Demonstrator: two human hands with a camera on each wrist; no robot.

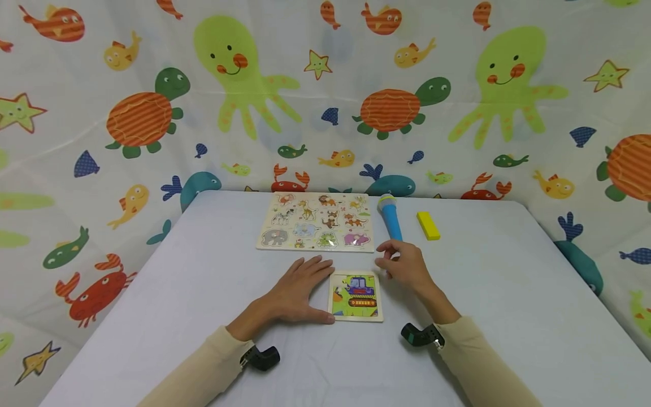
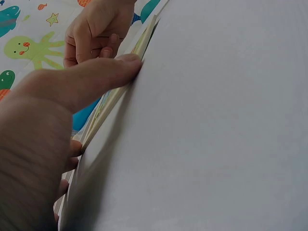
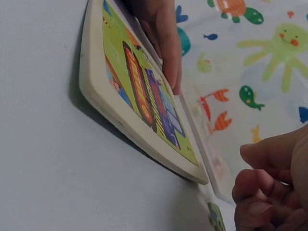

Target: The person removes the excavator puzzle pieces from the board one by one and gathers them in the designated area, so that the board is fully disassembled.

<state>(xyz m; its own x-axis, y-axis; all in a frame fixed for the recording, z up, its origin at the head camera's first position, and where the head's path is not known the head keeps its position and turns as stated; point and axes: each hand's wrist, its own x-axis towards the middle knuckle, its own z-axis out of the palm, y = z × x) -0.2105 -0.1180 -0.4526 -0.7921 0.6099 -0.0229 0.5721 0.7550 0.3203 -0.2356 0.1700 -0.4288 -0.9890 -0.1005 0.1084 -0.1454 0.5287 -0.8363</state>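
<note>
A small square wooden puzzle (image 1: 355, 297) with a purple and orange digger picture lies on the white table in front of the person. At its left side the left hand (image 1: 297, 288) is spread, with the thumb at the lower left corner and the fingertips near the upper left corner. Just beyond the upper right corner is the right hand (image 1: 407, 265), its fingers loosely bent and a gap between thumb and index finger. A small green patterned piece (image 3: 215, 216) shows beside the right hand's fingers in the right wrist view.
Behind the puzzle lies a larger animal puzzle board (image 1: 315, 221). A blue toy microphone (image 1: 390, 217) stands out beside it, past the right hand, with a yellow block (image 1: 428, 225) farther right. A sea-animal cloth (image 1: 325, 113) hangs along the back and sides.
</note>
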